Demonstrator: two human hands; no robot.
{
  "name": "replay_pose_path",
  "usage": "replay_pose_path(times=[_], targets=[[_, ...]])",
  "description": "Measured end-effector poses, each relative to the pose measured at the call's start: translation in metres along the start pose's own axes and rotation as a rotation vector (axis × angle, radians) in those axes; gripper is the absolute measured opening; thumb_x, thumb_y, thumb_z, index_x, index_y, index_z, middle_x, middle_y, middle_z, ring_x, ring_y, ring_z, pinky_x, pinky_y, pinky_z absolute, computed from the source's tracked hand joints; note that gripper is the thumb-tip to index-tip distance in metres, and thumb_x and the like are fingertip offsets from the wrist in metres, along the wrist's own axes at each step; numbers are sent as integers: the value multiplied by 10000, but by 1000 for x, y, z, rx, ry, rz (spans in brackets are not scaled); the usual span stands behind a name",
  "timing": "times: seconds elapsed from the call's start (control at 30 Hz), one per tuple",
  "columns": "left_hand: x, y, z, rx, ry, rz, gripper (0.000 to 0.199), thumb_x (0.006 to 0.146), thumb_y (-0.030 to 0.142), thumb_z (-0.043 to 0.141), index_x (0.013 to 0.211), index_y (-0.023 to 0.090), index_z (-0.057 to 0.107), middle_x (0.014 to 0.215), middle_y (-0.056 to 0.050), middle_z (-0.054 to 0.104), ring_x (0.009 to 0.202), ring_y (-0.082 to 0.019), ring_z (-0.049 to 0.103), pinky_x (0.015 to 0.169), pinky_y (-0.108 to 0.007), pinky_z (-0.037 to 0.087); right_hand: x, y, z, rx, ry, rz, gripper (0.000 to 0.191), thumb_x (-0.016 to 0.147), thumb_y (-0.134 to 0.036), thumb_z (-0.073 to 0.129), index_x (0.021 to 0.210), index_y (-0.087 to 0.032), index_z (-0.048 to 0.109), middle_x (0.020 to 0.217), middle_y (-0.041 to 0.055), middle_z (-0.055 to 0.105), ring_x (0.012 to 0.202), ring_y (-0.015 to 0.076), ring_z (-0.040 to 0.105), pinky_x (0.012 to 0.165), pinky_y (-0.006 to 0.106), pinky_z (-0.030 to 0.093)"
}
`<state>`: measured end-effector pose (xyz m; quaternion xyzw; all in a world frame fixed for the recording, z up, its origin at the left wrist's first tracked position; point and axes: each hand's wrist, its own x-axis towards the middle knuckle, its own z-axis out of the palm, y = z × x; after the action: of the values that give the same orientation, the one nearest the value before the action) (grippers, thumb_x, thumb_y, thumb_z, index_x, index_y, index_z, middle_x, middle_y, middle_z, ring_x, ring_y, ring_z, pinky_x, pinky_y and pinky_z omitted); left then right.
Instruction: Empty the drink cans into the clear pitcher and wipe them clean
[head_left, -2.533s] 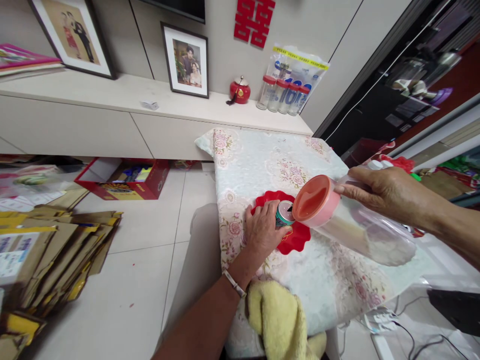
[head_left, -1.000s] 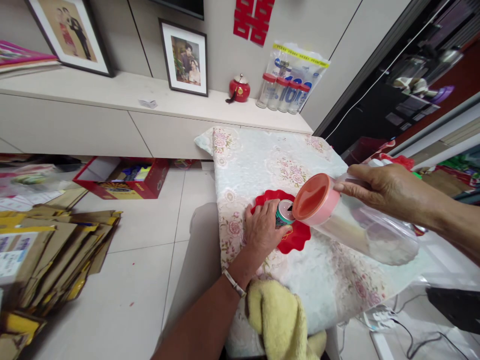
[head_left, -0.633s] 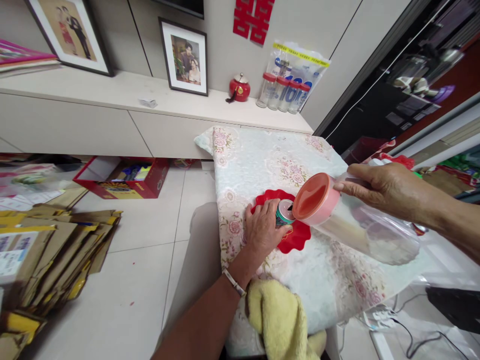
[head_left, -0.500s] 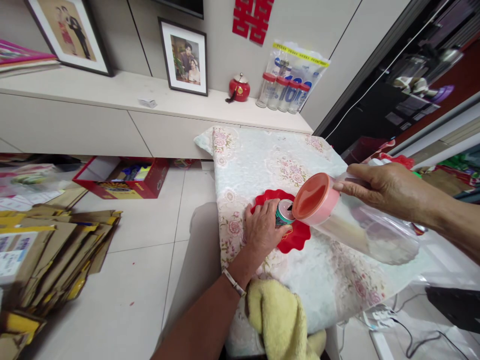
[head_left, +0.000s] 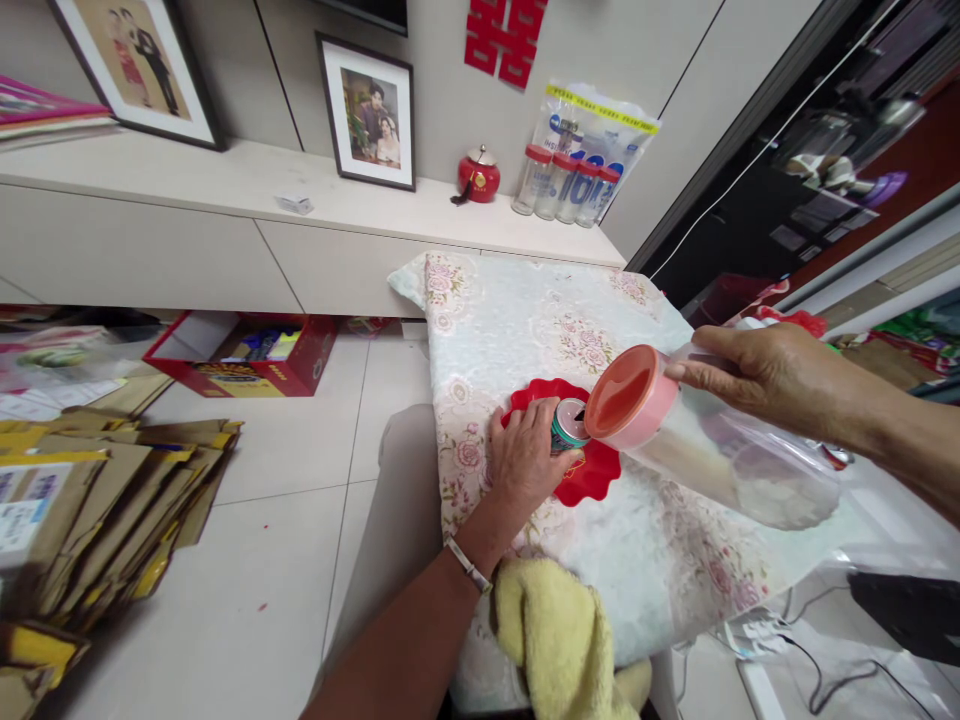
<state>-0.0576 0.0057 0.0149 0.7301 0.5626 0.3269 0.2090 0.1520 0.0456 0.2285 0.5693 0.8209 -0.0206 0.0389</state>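
My left hand [head_left: 527, 455] is wrapped round a green drink can [head_left: 571, 420] that stands in a red scalloped plate [head_left: 592, 478]. The can's silver top faces up, with its mouth opening showing. In my right hand [head_left: 757, 375] is a clear plastic pitcher [head_left: 712, 465] with a pink-orange lid, gripped by its handle. The pitcher is tilted so that its lid end meets or nearly meets the can's top. I cannot make out whether liquid is flowing. A yellow towel [head_left: 555, 630] lies by my left forearm.
A floral tablecloth [head_left: 510, 320] covers the table. On the white cabinet behind stand a framed photo [head_left: 371, 115], a red jar [head_left: 478, 176] and several red-lidded glass jars [head_left: 566, 190]. Flattened cardboard [head_left: 135, 490] and a red box [head_left: 247, 360] lie on the floor at left; cables at lower right.
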Motion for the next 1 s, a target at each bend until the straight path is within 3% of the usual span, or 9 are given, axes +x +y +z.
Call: replay_pose_path(times=[0.63, 1.0], targets=[[0, -1, 2, 4, 12, 15, 704, 805, 458, 828, 1381, 306, 454, 1415, -41, 657, 1207, -287, 640, 1150, -569, 321, 1, -2, -2, 18, -32, 13, 646, 897, -851, 359, 727, -248, 516, 587, -43, 444, 545, 146, 437, 556, 309, 344], [0, 0, 0, 6, 7, -1, 702, 803, 464, 831, 1380, 308, 462, 1403, -27, 666, 1208, -277, 640, 1156, -566, 325, 1, -1, -1, -10, 0, -6, 735, 826, -940, 262, 695, -252, 484, 561, -45, 424, 515, 144, 433, 524, 301, 342]])
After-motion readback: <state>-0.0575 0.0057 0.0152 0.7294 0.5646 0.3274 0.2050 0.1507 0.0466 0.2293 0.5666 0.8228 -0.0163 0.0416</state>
